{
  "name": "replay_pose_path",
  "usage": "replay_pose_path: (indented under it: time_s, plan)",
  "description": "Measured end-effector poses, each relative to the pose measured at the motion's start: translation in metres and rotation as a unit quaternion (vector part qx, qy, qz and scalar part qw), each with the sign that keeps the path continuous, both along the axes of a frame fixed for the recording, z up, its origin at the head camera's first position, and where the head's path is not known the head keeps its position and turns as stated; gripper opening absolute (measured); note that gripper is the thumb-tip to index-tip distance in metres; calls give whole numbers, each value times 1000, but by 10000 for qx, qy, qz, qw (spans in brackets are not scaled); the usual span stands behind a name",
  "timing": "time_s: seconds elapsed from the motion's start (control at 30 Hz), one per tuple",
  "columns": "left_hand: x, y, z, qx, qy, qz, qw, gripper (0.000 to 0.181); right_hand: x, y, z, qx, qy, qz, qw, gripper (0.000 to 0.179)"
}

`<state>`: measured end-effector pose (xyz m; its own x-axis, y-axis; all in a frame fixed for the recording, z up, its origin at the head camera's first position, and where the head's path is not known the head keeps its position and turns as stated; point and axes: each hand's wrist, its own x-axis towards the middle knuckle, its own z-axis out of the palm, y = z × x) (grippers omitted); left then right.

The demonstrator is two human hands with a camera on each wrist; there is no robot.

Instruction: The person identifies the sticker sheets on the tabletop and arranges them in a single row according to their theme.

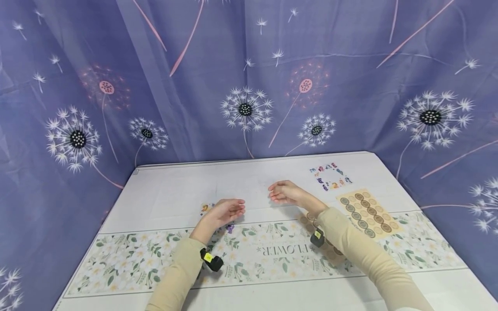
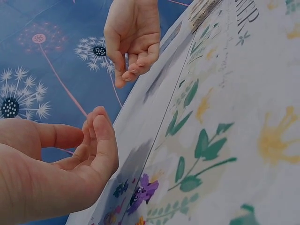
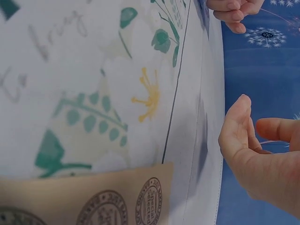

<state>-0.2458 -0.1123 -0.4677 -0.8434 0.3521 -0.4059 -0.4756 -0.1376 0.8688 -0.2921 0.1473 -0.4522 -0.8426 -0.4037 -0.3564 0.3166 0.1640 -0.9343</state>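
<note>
My left hand (image 1: 225, 212) hovers over the table left of centre, palm turned inward, fingers loosely bent and nothing in them. Facing it, my right hand (image 1: 287, 192) is also raised, relaxed and holding nothing, with a gap between the two. Partly hidden under the left hand is a sheet of small colourful stickers (image 1: 206, 208); a purple one (image 2: 143, 193) shows in the left wrist view. A tan sheet of round stamp-like stickers (image 3: 154, 199) lies below the right forearm, which covers part of it.
A second tan sheet of round stickers (image 1: 368, 213) lies right of the right forearm. Behind it is a square of colourful character stickers (image 1: 330, 176) around a bare middle. A flower-printed band (image 1: 268, 259) crosses the white tablecloth (image 1: 171, 185). Purple dandelion curtains (image 1: 202, 108) enclose the table.
</note>
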Motion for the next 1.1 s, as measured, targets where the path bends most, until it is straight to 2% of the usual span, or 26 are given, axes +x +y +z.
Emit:
replay_pose_path:
  time_s: [0.37,0.6,0.9,1.1]
  plan:
    - [0,2,-1,3,-33,77,10000,31,0,-2,1,2,-19,2,10000,34]
    - [0,4,-2,-113,-84,71,9999,36,0,2,3,-51,52,-4,10000,37]
    - [0,12,-2,-54,-41,101,9999,36,-1,12,5,118,152,-140,9997,38]
    - [-2,17,-3,-95,-99,161,9998,33,-4,15,5,51,134,-136,9998,39]
